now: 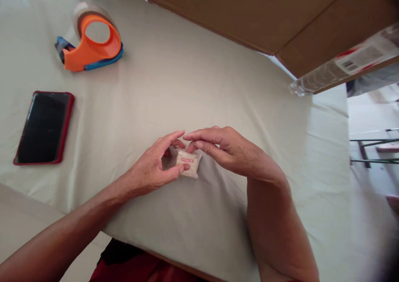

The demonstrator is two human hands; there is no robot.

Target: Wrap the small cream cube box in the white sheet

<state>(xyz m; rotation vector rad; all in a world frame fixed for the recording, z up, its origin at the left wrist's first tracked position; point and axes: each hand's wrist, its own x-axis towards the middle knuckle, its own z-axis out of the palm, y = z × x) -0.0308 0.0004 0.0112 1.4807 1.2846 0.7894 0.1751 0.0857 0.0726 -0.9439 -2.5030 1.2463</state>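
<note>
A small, pale, flat-sided block in clear plastic wrap (pixel 188 160), with red print on its upper face, sits low over the cloth. My left hand (pixel 156 161) grips it, thumb on the near side and fingers curled around the far left side. Those far fingers are partly hidden. From the right, my right hand (pixel 222 147) reaches over with its fingers stretched out and apart from the thumb. Its fingertips are at the block's far edge, close to my left index finger; whether they press on the wrap is hard to see.
A pale cloth covers the table (pixel 149 74). To the left lie a phone in a red case (pixel 43 128) and an orange and blue tape dispenser (pixel 93 45). A large cardboard box (pixel 218 12) stands at the back right, with clear tape and a label (pixel 361 57) along it.
</note>
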